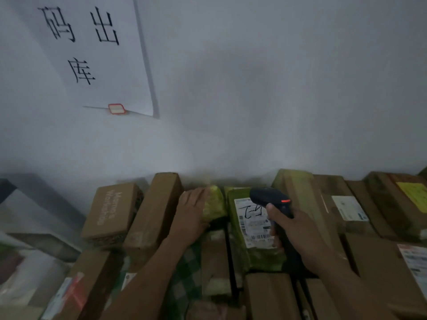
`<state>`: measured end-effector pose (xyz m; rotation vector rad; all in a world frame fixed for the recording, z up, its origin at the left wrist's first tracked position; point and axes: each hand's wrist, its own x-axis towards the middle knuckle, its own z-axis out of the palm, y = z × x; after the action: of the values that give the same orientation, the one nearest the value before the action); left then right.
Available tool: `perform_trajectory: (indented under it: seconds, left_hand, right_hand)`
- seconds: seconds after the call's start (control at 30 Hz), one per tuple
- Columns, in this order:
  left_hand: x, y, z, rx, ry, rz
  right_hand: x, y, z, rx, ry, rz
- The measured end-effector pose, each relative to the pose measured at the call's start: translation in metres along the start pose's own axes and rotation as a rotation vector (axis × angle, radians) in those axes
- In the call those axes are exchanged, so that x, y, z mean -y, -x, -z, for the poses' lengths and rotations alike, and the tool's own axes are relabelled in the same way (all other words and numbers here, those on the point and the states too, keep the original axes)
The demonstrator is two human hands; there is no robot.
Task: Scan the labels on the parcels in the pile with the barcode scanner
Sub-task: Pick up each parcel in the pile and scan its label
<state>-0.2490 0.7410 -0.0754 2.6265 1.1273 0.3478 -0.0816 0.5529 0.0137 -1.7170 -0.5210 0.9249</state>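
Left to right: a printed brown box [111,211] and a long brown carton [154,211], both closed, contents hidden. Your left hand [193,211] lies flat, fingers straight, on a yellow-green wrapped parcel [216,202] just beside the carton. Next, a green-wrapped parcel [245,255] lies label-up; its white label [253,224] bears a handwritten mark and barcodes. Your right hand [293,232] grips the barcode scanner [270,199], its head over that label, red light [285,201] lit. Further right, sealed brown parcels [332,188] lie side by side against the wall [254,88].
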Motion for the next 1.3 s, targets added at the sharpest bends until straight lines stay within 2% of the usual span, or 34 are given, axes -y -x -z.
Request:
perform_trajectory:
  seconds: [0.17, 0.27, 0.4, 0.63, 0.83, 1.0, 1.2, 1.23, 1.3]
  left_hand:
    - [0.0, 0.001, 0.003, -0.102, 0.265, 0.005]
    - [0.007, -0.002, 0.004, -0.037, 0.06, 0.025]
    - [0.025, -0.009, -0.011, 0.028, 0.128, -0.011]
    - [0.012, 0.028, -0.01, -0.026, 0.147, -0.032]
    - [0.015, 0.025, -0.013, -0.106, 0.071, -0.08]
    - [0.017, 0.024, -0.018, 0.191, 0.073, -0.015]
    - [0.004, 0.014, -0.008, 0.348, 0.046, -0.003]
    - [0.002, 0.016, -0.002, 0.31, -0.007, -0.023]
    - [0.0, 0.024, 0.011, 0.121, -0.08, -0.042]
  right_hand:
    - [-0.008, -0.003, -0.004, 0.008, -0.036, -0.013]
    - [-0.009, -0.002, -0.006, 0.021, -0.034, -0.003]
    - [-0.007, 0.001, -0.006, 0.033, -0.021, 0.018]
    - [-0.006, 0.01, -0.004, 0.028, -0.001, 0.027]
    - [-0.006, 0.013, -0.004, 0.039, 0.003, 0.052]
    - [-0.006, 0.011, -0.005, 0.053, 0.0, 0.054]
    - [-0.007, 0.006, -0.019, 0.076, 0.003, 0.065]
    - [-0.006, 0.006, -0.023, 0.084, 0.009, 0.068]
    - [-0.004, 0.009, -0.031, 0.107, 0.032, 0.07]
